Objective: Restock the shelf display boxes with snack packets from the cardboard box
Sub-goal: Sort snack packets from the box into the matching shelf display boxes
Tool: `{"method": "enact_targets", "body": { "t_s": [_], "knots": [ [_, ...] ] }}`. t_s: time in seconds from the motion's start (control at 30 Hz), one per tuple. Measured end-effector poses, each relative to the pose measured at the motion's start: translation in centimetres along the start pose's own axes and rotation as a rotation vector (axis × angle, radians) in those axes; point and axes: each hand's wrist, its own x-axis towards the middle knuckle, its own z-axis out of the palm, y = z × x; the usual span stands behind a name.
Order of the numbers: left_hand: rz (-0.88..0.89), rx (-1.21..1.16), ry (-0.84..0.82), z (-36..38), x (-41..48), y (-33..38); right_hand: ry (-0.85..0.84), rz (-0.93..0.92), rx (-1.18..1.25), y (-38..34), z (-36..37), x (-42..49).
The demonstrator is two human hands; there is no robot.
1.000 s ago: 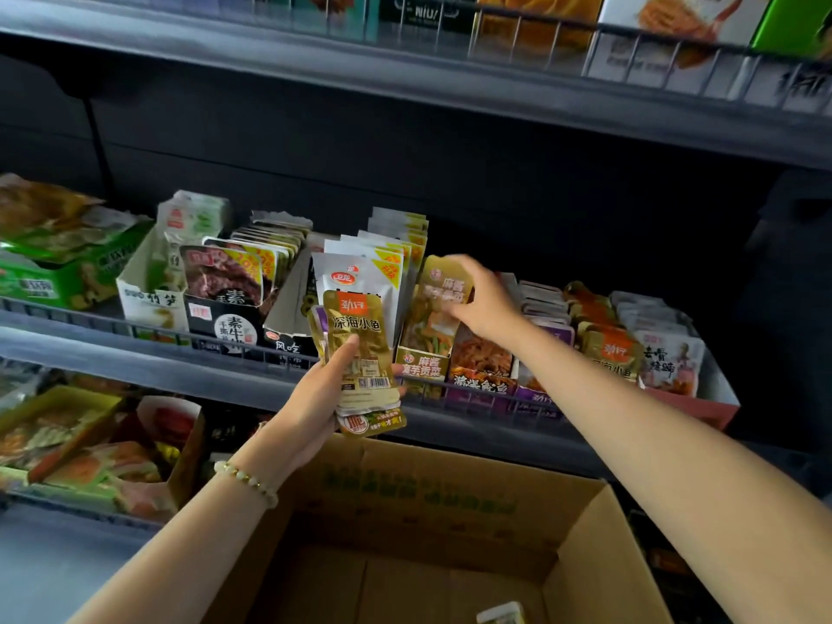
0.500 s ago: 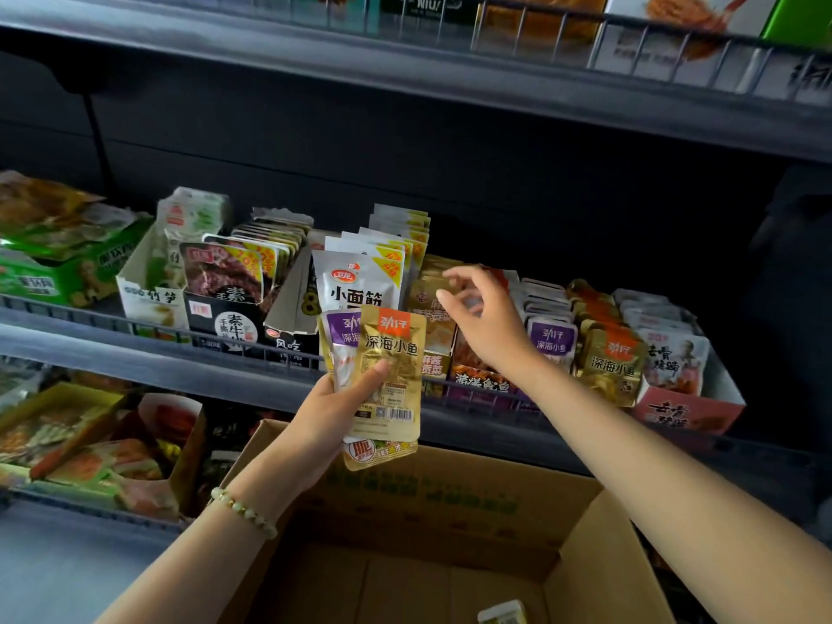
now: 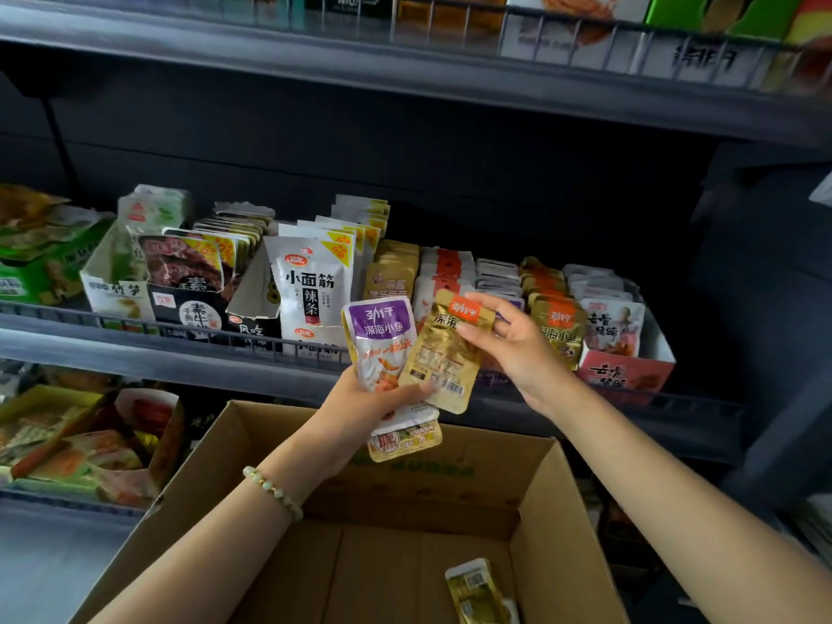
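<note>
A purple-topped packet (image 3: 378,340) printed 劲仔 深海小鱼 is gripped upright in the left hand (image 3: 364,409). The lower end of another packet (image 3: 405,439) is seen sticking out beneath that hand's thumb. A gold packet (image 3: 443,358), marked 劲仔 on an orange band and carrying a barcode near its lower end, is pinched near its top between the fingers and thumb of the right hand (image 3: 517,353). It is held tilted and overlaps the purple-topped packet's right edge.

Just behind the right hand, on the shelf (image 3: 135,353), rows of gold shelf packets (image 3: 556,328) lettered 劲仔 深海小鱼 are stood upright. To that hand's right, a pink display box (image 3: 626,376) is filled with white packets, and 去骨 can be read on its front. Beyond the left hand, white packets (image 3: 306,286) lettered 小面筋 辣条 are stood in a torn box.

Below both hands the cardboard box (image 3: 562,511) is open, and a single loose packet (image 3: 477,592) is seen lying on its bottom, under the right forearm.
</note>
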Motion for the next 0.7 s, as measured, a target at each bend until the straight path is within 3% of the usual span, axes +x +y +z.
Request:
{"method": "enact_targets", "body": {
  "t_s": [0.17,0.27,0.4,0.53,0.63,0.7],
  "knots": [
    [0.028,0.032,-0.048,1.6,-0.2,0.3,-0.002,0.085,0.135,0.0,-2.2,-1.0],
    [0.022,0.059,0.02,2.5,0.1,0.4,0.081,0.123,0.198,0.2,-3.2,-1.5],
    [0.109,0.185,0.204,3.5,0.8,0.5,0.184,0.084,-0.092,0.7,-4.7,-1.8],
    [0.18,0.308,0.029,5.5,0.7,-0.1,0.132,0.033,-0.273,0.9,-3.8,-2.7],
    [0.156,0.301,-0.096,6.6,0.3,-0.6,0.122,0.012,-0.186,0.3,-2.8,-3.0],
    [0.144,0.321,-0.123,6.6,0.2,-0.7,0.047,0.097,-0.058,0.4,-2.6,-3.1]
  ]
}}
